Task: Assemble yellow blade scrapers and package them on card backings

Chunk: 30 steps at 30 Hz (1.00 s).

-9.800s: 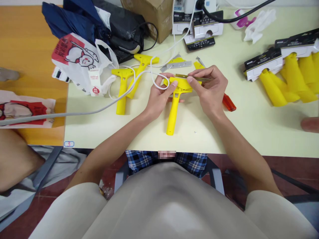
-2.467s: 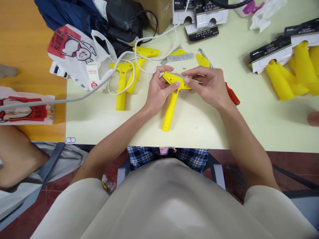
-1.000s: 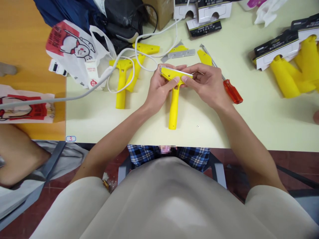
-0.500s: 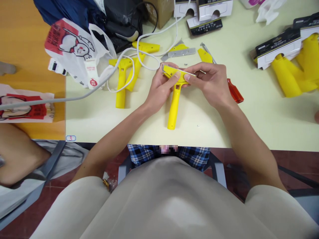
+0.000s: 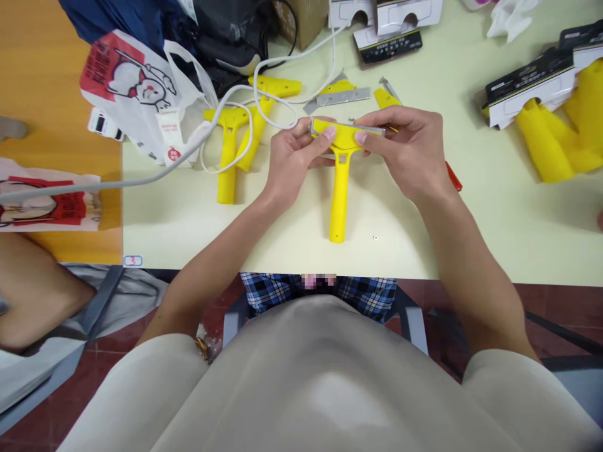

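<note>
Both hands hold the wide head of a yellow scraper [image 5: 339, 194], whose handle points toward me. My left hand [image 5: 292, 157] pinches the head's left end, thumb on top and fingers beneath. At the other end, my right hand [image 5: 409, 147] pinches likewise. A grey metal strip shows along the head's far edge. Beyond my hands lie a flat metal plate [image 5: 343, 96] and a yellow head piece [image 5: 385, 98], partly hidden by my right hand. A red screwdriver handle [image 5: 453, 176] peeks out behind my right wrist. A tiny screw or nut [image 5: 375, 238] rests near the table edge.
Two more yellow scrapers [image 5: 227, 163] lie at left under a white cable [image 5: 155, 181]. Beside them is a white plastic bag [image 5: 141, 88]. Black-and-white packages [image 5: 527, 94] with yellow handles lie at right; others [image 5: 389, 45] are at the back. Another person's leg [image 5: 42, 289] is at left.
The scraper has turned slightly, its handle swinging right to hang straighter. My right hand has shifted right and covers more of the red handle; the metal strip shows more along the head.
</note>
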Each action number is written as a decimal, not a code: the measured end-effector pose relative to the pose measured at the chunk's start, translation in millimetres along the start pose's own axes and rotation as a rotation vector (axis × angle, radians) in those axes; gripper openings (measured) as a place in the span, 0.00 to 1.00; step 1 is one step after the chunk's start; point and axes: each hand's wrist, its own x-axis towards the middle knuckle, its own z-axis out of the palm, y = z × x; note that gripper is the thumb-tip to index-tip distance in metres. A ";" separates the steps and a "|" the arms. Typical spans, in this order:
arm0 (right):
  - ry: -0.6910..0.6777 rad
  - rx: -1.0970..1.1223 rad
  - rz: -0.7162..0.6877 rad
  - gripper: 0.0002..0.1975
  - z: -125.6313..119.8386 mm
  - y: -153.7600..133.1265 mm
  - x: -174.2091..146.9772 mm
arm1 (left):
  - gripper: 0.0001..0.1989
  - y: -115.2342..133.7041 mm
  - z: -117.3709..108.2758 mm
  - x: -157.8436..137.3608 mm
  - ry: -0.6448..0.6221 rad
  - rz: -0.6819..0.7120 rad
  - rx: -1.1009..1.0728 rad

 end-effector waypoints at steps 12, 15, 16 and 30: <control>-0.116 0.161 0.117 0.33 0.8 -11.1 -4.0 | 0.20 9.1 0.4 -1.4 0.046 -0.100 -0.049; -0.076 0.149 0.123 0.34 1.6 -11.9 -3.8 | 0.22 11.7 -0.7 -1.5 -0.011 -0.104 -0.086; -0.067 0.146 0.125 0.34 1.5 -11.8 -3.6 | 0.22 11.9 -1.0 -1.6 -0.019 -0.108 -0.084; -0.072 0.240 0.212 0.35 -1.6 -12.9 -1.6 | 0.18 8.6 -3.6 2.7 0.017 -0.065 -0.004</control>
